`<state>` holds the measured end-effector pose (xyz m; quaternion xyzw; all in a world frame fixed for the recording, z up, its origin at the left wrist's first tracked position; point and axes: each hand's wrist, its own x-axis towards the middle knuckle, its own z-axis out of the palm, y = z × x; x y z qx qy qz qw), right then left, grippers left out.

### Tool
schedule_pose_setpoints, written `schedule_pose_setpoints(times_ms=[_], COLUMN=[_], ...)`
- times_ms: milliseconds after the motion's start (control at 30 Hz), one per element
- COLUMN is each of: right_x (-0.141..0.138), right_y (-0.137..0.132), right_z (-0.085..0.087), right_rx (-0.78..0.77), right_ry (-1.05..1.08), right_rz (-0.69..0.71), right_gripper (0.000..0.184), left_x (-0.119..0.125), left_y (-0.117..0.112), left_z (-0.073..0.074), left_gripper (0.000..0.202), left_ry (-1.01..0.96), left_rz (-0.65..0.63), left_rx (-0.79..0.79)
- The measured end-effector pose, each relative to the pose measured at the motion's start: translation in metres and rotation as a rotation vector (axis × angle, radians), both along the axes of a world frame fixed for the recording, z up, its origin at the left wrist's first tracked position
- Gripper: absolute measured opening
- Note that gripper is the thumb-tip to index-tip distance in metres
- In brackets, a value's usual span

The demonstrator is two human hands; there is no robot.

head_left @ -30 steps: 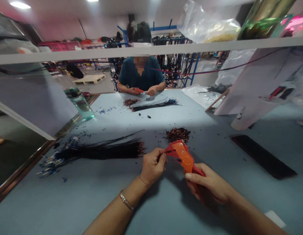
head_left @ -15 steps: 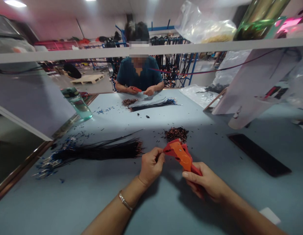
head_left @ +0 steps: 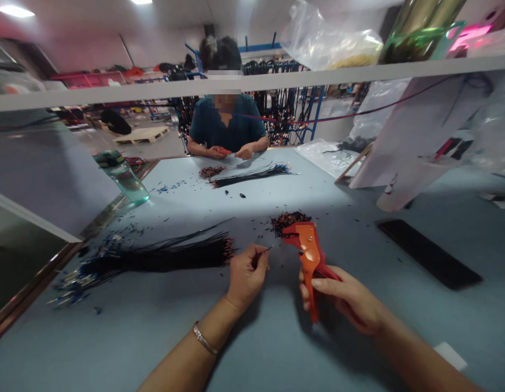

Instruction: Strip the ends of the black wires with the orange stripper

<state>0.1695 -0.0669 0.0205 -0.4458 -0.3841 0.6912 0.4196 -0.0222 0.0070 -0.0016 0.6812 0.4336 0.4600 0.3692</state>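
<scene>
Orange stripper [head_left: 308,247] R hand [head_left: 350,306], wire [head_left: 266,250] L hand [head_left: 246,273]

Left hand [head_left: 246,272] pinched, thumb against forefinger; right hand [head_left: 347,302] curled closed; both forearms extended forward.

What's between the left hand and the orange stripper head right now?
In the head view, just the thin wire pinched by the left hand; its tip stops short of the orange stripper, over blue table.

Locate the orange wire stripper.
The orange wire stripper is right of centre in the head view, gripped by the right hand, its head near the scrap pile, clear of the left hand pinching a wire.
</scene>
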Motion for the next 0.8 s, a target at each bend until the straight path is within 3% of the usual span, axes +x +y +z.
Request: schedule_pose_setpoints(times_ms=[100,200,300,367,467,600,800], right_x=[-0.001,0.001,0.003,0.002,0.0,-0.003,-0.007], right_y=[0.0,-0.001,-0.001,0.0,0.003,0.005,0.005], right_z=[0.0,-0.001,-0.005,-0.009,-0.014,-0.015,-0.016], right_rx=[0.119,0.295,0.582,0.834,1.095,1.181,1.174], right_ry=[-0.121,-0.42,-0.856,-1.083,-1.262,-1.351,-1.384], right_rz=[0.049,0.079,-0.082,-0.205,-0.242,-0.193,-0.164], right_gripper=[0.033,0.028,0.017,0.024,0.034,0.034,0.032], left_x=[0.0,0.001,0.0,0.0,0.0,0.001,0.001], left_y=[0.0,0.0,0.001,0.002,0.001,-0.001,-0.003], left_z=[0.002,0.005,0.004,0.001,-0.002,0.0,0.0], left_gripper=[0.016,0.018,0.02,0.022,0.024,0.018,0.009], left_ry=[-0.034,-0.067,-0.106,-0.137,-0.236,-0.361,-0.405], left_rz=[0.001,-0.012,-0.032,-0.073,-0.182,-0.24,-0.259], left_rx=[-0.05,-0.107,-0.167,-0.216,-0.315,-0.423,-0.533])
